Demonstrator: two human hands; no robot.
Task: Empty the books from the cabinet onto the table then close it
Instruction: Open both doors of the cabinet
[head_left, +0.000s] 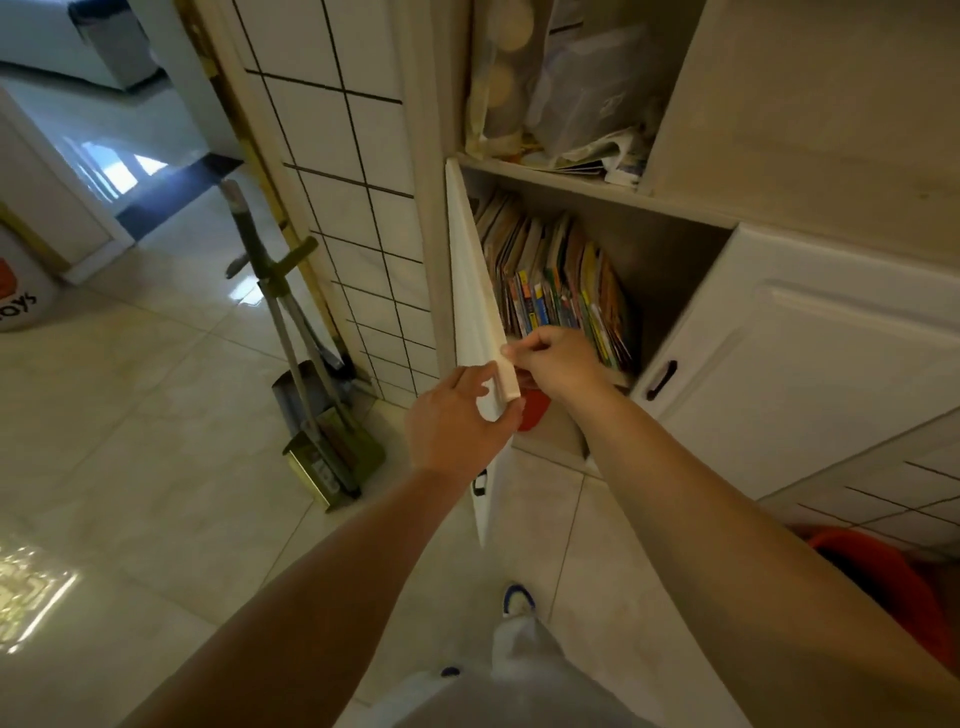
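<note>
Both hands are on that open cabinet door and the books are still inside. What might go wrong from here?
1. The books lean right in a loose row; pulling some may topple the rest.
2. The left hand and right hand grip the door edge; fingers could get pinched.
3. The dustpan stands beside the door, a possible trip hazard.

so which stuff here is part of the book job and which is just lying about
Job: books, cabinet door, left hand and right hand, both on the door's edge.
Lying about: dustpan, broom, bags on the upper shelf, red bucket.
</note>
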